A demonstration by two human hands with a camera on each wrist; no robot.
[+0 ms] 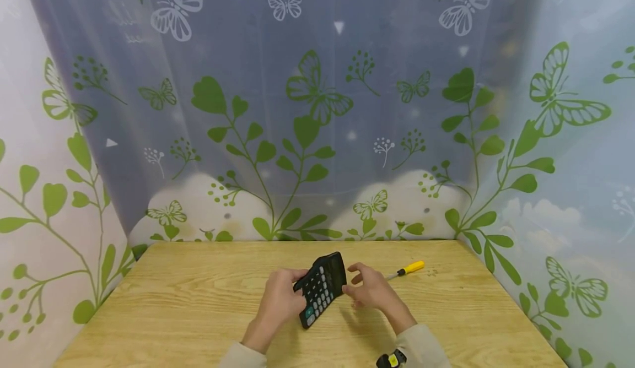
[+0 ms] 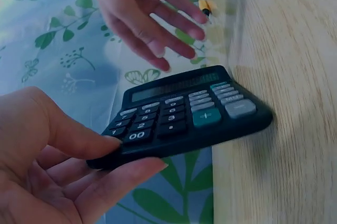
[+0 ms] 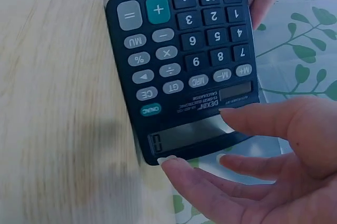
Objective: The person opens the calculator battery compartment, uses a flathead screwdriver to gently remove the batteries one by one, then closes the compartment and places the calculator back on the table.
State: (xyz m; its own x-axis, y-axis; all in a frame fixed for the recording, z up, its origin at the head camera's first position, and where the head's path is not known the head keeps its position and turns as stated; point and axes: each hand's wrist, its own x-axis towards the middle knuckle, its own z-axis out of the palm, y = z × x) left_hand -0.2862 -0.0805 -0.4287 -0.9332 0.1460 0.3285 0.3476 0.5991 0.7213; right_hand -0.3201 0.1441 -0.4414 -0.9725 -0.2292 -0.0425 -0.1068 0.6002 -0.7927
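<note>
A black desk calculator (image 1: 322, 288) with grey and green keys is held tilted above the wooden table. My left hand (image 1: 279, 302) grips it by the lower left corner, thumb on the key side and fingers underneath, as the left wrist view shows. Its display (image 3: 192, 134) is lit by glare, with a few dark digits at one end in the right wrist view. Beside the display end is my right hand (image 1: 369, 288), its fingers spread and loosely bent. In the left wrist view a gap separates that hand (image 2: 142, 19) from the calculator (image 2: 181, 111).
On the table (image 1: 198, 291), behind the right hand, lies a screwdriver (image 1: 412, 268) with a yellow handle and black collar. Several tiny pieces, perhaps screws (image 1: 432, 272), lie right of it. A patterned curtain (image 1: 317, 136) rises behind the table's far edge.
</note>
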